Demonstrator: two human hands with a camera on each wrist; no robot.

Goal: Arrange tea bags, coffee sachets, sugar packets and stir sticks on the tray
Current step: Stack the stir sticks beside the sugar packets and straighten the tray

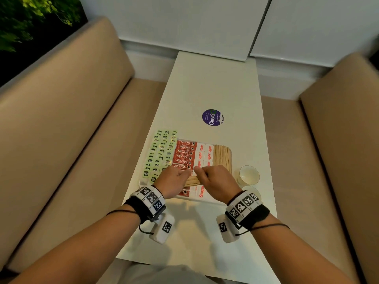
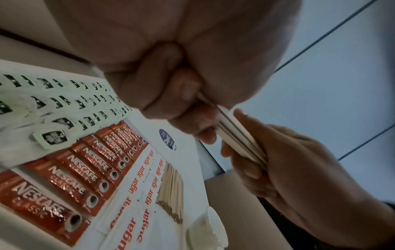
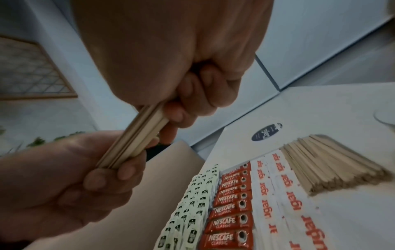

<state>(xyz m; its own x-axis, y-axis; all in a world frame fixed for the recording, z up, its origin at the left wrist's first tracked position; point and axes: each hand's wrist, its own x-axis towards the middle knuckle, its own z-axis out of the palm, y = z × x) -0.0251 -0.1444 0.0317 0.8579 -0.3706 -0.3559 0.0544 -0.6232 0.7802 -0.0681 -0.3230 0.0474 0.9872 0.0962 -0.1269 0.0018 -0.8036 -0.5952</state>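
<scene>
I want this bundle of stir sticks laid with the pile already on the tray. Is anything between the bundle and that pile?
Nothing visible. Both hands, left and right, hold the bundle above the sugar packets; the pile lies just beyond, its top bare. The cup stands to the right, off the path.

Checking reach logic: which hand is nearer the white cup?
Right. The right hand grips one end of the stick bundle just left of the white cup; the left hand grips the other end, farther left.
</scene>
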